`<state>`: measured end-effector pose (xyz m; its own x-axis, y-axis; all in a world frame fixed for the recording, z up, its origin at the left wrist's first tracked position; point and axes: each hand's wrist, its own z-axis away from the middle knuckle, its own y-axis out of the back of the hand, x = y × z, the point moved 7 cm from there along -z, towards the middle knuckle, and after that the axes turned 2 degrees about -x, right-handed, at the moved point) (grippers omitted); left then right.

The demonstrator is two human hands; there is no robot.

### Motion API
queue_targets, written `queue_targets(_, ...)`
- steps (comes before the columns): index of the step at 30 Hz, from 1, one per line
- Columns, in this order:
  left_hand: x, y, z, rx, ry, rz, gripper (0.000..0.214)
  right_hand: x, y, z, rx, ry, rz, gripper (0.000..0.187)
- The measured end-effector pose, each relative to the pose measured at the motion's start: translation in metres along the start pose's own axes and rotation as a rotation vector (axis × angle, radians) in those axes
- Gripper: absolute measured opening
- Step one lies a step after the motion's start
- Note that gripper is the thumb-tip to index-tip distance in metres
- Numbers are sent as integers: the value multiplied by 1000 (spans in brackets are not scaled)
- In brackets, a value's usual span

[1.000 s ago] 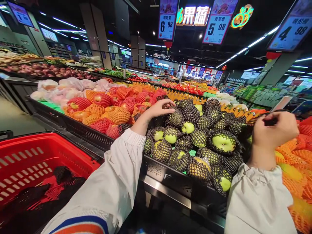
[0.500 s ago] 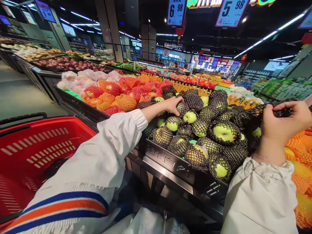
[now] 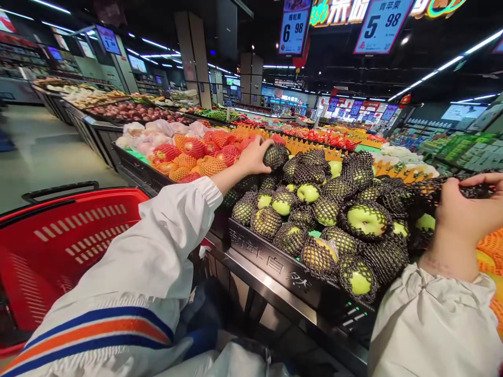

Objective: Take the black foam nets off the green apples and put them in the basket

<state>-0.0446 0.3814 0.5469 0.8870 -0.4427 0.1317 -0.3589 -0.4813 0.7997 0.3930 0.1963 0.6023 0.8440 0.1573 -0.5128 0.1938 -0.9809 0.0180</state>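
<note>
Green apples in black foam nets [image 3: 365, 220] are piled in a black display bin [image 3: 275, 264] in front of me. My left hand [image 3: 255, 155] reaches over the pile's far left and is closed round one netted green apple [image 3: 274, 155], lifted a little above the others. My right hand [image 3: 469, 209] is at the right edge of the pile, its fingers pinched on a piece of black foam net [image 3: 473, 190]. Both arms wear white sleeves; the left one has blue and orange stripes.
A red shopping basket [image 3: 58, 251] with a black handle stands at my lower left. Red and orange netted fruit [image 3: 196, 157] fills the neighbouring bin on the left, orange netted fruit [image 3: 489, 246] lies at the right. Price signs [image 3: 296, 26] hang overhead. An aisle floor runs off to the left.
My left hand has closed on a netted apple and raised it up and to the left. The right hand has kept its pinch on the net. The view has shifted right.
</note>
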Motion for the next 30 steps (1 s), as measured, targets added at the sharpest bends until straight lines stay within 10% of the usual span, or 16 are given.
queue_targets(8, 31, -47, -7, -528, -168, -218, 73, 13, -4, 1, 50, 30, -50, 20)
queue_targets(15, 99, -18, -2, -128, -434, -354, 40, 12, -4, 2, 22, 21, -79, 14)
queue_targets(22, 116, -62, 1, -441, -423, -462, 28, 11, -5, 4, -3, 47, -58, 13)
queue_targets(30, 112, -52, -25, -381, -312, -122, 41, 16, -5, 4, 16, 76, -61, 13)
